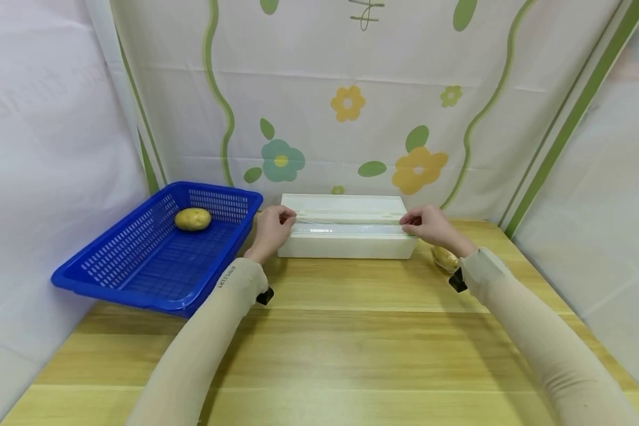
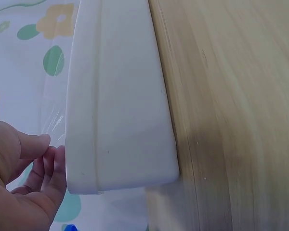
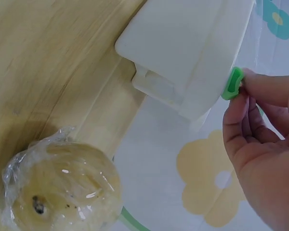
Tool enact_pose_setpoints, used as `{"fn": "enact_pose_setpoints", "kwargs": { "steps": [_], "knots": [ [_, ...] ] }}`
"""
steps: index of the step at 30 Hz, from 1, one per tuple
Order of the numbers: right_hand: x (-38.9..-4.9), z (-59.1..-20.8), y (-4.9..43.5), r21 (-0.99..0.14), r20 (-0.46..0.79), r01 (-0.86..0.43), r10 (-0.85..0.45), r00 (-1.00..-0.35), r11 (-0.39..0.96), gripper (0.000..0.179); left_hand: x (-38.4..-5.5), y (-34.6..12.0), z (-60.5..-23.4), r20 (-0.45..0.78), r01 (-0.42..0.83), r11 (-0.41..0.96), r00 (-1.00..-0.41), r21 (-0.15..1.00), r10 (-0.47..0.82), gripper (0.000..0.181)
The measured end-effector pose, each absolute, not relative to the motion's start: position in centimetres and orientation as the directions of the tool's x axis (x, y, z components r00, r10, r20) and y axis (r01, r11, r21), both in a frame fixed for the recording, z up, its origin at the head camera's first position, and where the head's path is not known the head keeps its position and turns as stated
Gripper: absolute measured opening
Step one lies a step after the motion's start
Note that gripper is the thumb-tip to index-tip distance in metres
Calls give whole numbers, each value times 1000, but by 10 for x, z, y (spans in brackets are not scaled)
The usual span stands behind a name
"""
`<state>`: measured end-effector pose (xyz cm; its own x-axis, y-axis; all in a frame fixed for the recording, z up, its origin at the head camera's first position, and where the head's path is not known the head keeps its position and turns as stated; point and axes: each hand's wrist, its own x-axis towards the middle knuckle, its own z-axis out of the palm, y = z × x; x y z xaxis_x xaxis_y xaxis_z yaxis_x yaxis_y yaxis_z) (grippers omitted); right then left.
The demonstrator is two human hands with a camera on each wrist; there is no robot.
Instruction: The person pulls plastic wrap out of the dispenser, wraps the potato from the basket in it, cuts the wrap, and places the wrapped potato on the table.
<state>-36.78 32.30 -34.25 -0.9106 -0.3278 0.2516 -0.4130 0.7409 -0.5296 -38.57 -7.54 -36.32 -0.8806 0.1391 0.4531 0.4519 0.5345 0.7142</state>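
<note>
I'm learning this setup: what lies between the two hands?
The white box, with clear film along its top, as the head view shows.

Soft, bright light is filling the head view, and the right sleeve (image 1: pixel 543 337) is casting a shadow across the table (image 1: pixel 325 355) at four o'clock. Dimmer, hazier wrist views are catching glints: left, on film (image 2: pixel 57 124) at nine; right, on the wrapped potato (image 3: pixel 70 185) between seven and eight.
</note>
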Motion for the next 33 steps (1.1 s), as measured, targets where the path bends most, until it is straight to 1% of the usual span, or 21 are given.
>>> {"fn": "enact_pose_setpoints", "kwargs": {
  "steps": [4,12,18,21,24,28,33],
  "knots": [
    [-367,-342,322,-517,265,-414,-320,-910,749,11,-385,-74,-361,448,442,541,-884,715,129,15],
    [-366,-342,317,-507,324,-418,-284,-903,754,17,-386,-72,-360,442,429,529,-890,732,111,15],
    [-364,-340,314,-503,377,-407,-230,-897,763,22,-387,-71,-351,460,431,548,-883,717,94,16],
    [-363,-336,314,-509,408,-404,-200,-891,760,21,-385,-74,-346,473,427,556,-878,713,69,15],
    [-360,-331,316,-526,413,-384,-167,-896,759,19,-383,-77,-343,486,423,551,-873,720,34,14],
    [-357,-325,317,-546,419,-365,-131,-898,754,15,-381,-80,-339,535,455,526,-845,719,0,14],
    [-354,-315,317,-544,476,-392,-112,-872,742,14,-381,-78,-332,606,512,505,-795,695,-29,15]
  ]
}}
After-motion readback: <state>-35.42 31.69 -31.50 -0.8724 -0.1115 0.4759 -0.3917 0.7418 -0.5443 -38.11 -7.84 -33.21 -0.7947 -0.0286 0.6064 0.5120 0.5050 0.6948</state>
